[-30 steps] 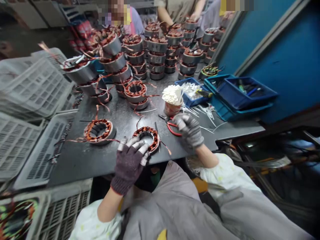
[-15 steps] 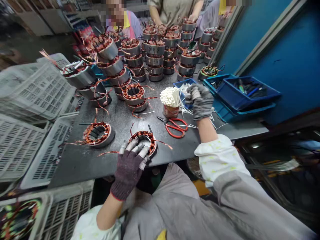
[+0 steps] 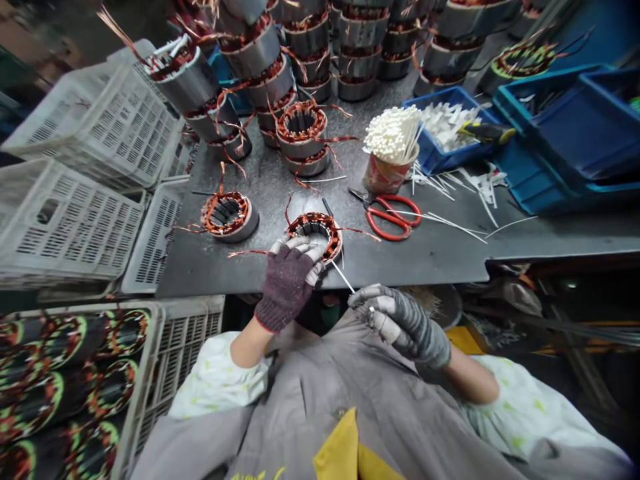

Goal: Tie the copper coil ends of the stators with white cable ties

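A motor stator, a metal ring wound with orange-copper wire, lies near the table's front edge. My left hand, in a dark maroon glove with pale fingertips, grips its near left rim, hiding that part. My right hand, in a grey striped glove, is pinched on a thin white stick in front of the table edge. The stick's far end reaches the stator's near right rim; I cannot tell whether it is inserted. Red-handled scissors lie to the right of the stator.
Another stator lies left, with stator stacks behind. A cup holds many white sticks. Blue bins stand right, one with white pieces and yellow-black pliers. White crates line the left; a lower crate holds stators.
My right hand has come from the blue bin of white pieces down toward the stator, now with a white stick. My left hand stays on the stator. The view has tipped downward.
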### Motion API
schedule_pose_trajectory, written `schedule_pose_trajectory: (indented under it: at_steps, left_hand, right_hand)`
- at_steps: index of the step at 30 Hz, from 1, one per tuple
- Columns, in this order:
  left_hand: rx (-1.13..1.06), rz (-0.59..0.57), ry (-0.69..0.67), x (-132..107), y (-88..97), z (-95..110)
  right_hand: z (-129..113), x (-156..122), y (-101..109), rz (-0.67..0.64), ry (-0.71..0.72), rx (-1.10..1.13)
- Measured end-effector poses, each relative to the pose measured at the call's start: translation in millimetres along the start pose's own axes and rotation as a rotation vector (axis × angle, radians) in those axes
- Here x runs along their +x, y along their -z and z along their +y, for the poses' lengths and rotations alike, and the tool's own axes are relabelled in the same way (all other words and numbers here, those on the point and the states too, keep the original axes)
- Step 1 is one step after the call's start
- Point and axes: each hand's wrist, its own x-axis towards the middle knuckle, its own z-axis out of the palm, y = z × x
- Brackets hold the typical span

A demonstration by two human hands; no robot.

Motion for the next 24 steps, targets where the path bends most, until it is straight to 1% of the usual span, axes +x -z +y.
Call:
schedule_pose_trajectory:
  at_steps: [3,4,6,7,9,10,12,14,16,19,21,24]
  left_hand:
    - [-0.001,0.062,0.016,1.2,-2.6,7.4]
    - [-0.005,0.091,0.039,1.9,-4.4,10.6]
    - [-0.029,0.162,0.128,4.1,-8.6,17.0]
    - [-0.052,0.202,0.189,5.7,-10.6,19.8]
    - [-0.119,0.273,0.279,9.6,-13.9,23.7]
    - [-0.156,0.304,0.289,11.5,-14.8,24.6]
    - [-0.196,0.343,0.234,14.1,-15.3,24.6]
    - [-0.176,0.343,0.146,14.5,-14.4,23.0]
    - [-0.133,0.309,0.087,12.8,-12.6,21.4]
    - [-0.099,0.247,0.040,9.0,-8.6,20.8]
    - [-0.104,0.224,0.040,6.7,-5.8,21.3]
    - [-0.143,0.206,0.059,4.3,-3.7,21.4]
  right_hand:
    - [9.7,10.8,-6.0,0.016,-0.023,0.011]
    - [14.0,17.9,-8.6,0.027,-0.024,0.030]
    - [22.7,34.0,-14.7,0.075,-0.053,0.095]
    - [26.7,41.8,-18.2,0.121,-0.098,0.141]
    - [32.9,54.3,-24.9,0.242,-0.256,0.254]
    - [34.9,58.5,-27.8,0.300,-0.352,0.320]
    - [36.5,63.1,-31.9,0.367,-0.511,0.438]
    - [35.8,63.7,-33.8,0.375,-0.563,0.489]
    - [34.9,62.9,-34.2,0.364,-0.549,0.452]
    - [37.5,62.9,-32.7,0.339,-0.477,0.270]
    - [41.9,63.9,-30.0,0.313,-0.396,0.091]
    - [46.9,66.8,-23.8,0.233,-0.205,-0.212]
